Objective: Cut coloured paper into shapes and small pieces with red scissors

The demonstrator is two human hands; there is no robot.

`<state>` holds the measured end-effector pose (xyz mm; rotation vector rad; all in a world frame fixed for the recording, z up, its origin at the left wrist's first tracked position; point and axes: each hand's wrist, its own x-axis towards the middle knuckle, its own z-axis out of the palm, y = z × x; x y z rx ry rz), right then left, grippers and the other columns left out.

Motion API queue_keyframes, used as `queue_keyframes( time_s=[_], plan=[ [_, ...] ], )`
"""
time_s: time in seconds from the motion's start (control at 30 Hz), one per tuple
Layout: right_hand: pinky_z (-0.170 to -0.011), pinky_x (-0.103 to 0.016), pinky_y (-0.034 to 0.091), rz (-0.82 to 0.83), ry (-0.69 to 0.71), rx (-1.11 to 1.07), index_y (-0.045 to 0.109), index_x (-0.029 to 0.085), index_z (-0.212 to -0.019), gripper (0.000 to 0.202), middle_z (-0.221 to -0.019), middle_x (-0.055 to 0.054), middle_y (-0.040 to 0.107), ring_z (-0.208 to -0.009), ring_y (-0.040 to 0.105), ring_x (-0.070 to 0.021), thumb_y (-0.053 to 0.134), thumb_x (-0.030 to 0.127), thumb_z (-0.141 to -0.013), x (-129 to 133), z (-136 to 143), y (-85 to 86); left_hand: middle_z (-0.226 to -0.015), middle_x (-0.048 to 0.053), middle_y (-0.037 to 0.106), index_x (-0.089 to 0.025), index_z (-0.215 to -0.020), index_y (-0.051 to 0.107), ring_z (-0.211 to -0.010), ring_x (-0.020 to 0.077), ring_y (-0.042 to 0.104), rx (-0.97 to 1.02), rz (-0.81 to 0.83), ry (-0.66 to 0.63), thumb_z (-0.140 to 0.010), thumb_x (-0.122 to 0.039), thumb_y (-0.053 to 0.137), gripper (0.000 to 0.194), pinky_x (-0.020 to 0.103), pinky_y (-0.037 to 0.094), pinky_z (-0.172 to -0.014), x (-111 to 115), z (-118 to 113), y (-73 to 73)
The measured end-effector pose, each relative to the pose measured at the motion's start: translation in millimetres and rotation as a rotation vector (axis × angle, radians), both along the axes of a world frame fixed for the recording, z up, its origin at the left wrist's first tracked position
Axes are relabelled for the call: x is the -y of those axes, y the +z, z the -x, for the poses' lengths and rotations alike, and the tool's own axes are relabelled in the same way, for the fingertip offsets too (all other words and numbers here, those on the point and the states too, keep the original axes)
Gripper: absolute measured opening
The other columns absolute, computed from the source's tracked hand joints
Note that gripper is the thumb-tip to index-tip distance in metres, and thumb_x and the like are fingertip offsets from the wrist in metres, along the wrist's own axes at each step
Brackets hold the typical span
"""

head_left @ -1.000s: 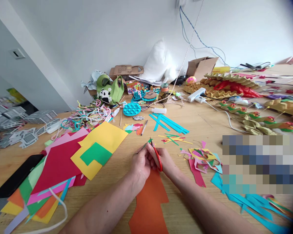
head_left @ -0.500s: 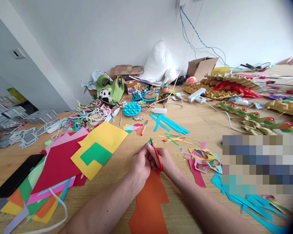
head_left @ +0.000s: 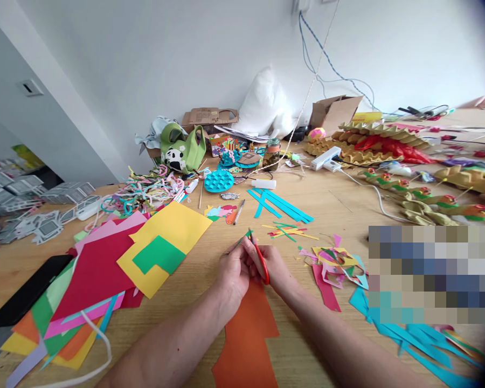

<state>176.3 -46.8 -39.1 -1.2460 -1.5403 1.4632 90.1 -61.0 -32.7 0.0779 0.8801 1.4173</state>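
My right hand (head_left: 275,265) is closed around scissors (head_left: 262,263) with red handles, their tip pointing away from me. Pressed close beside it, my left hand (head_left: 235,274) has its fingers pinched on a small piece of green paper (head_left: 248,233), which shows at the scissors' tip. Most of that piece is hidden by the fingers. Under both hands lies an orange paper sheet (head_left: 248,337) with cut edges. Thin green, yellow and red paper strips (head_left: 291,231) are scattered just beyond my right hand.
At left are stacked coloured sheets (head_left: 99,269) and a black phone-like slab (head_left: 32,291). Paper scraps (head_left: 335,264) and blue strips (head_left: 416,339) lie at right. Farther back are a pen (head_left: 238,212), blue strips (head_left: 281,205), a glass jar (head_left: 272,154) and a power strip (head_left: 325,158).
Both hands, the scissors and the green piece hold nearly the same position. Only a very slight shift of the camera shows.
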Motion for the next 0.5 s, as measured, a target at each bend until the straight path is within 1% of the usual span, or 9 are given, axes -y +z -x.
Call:
queue_keyframes(
  time_s=[0.07, 0.27, 0.43, 0.5],
  plan=[
    [-0.035, -0.02, 0.029, 0.01, -0.005, -0.012, 0.045, 0.018, -0.048, 0.06, -0.037, 0.002, 0.046, -0.031, 0.042, -0.0085, 0.046, 0.066, -0.082, 0.2, 0.0, 0.5, -0.08, 0.007, 0.07, -0.012, -0.078, 0.071, -0.069, 0.0127, 0.064, 0.006, -0.011, 0.003, -0.067, -0.019, 0.074, 0.013, 0.021, 0.047, -0.06, -0.2, 0.2, -1.6],
    [-0.034, -0.02, 0.029, 0.026, -0.012, -0.028, 0.045, 0.018, -0.048, 0.059, -0.036, 0.002, 0.046, -0.031, 0.042, -0.0083, 0.048, 0.068, -0.08, 0.6, 0.0, 1.9, -0.08, 0.007, 0.07, -0.012, -0.078, 0.071, -0.067, 0.0125, 0.064, -0.011, -0.006, -0.01, -0.067, -0.021, 0.074, 0.015, 0.02, 0.045, -0.054, -0.3, -0.2, -1.4],
    [-0.033, -0.019, 0.027, 0.029, -0.016, -0.03, 0.045, 0.018, -0.048, 0.06, -0.036, 0.002, 0.045, -0.03, 0.04, -0.0078, 0.048, 0.07, -0.078, 0.3, 0.1, 1.0, -0.079, 0.007, 0.07, -0.012, -0.077, 0.07, -0.069, 0.0129, 0.065, 0.001, 0.011, 0.029, -0.071, -0.016, 0.07, 0.007, 0.021, 0.049, -0.063, 0.2, -2.1, 3.7],
    [-0.033, -0.019, 0.027, 0.026, -0.018, -0.029, 0.044, 0.018, -0.048, 0.06, -0.036, 0.002, 0.045, -0.03, 0.04, -0.0077, 0.048, 0.07, -0.078, 0.0, 0.1, 0.3, -0.079, 0.007, 0.07, -0.012, -0.076, 0.069, -0.069, 0.0127, 0.065, -0.002, 0.011, 0.032, -0.072, -0.016, 0.069, 0.006, 0.021, 0.049, -0.065, 0.5, -2.2, 4.4]
  ],
)
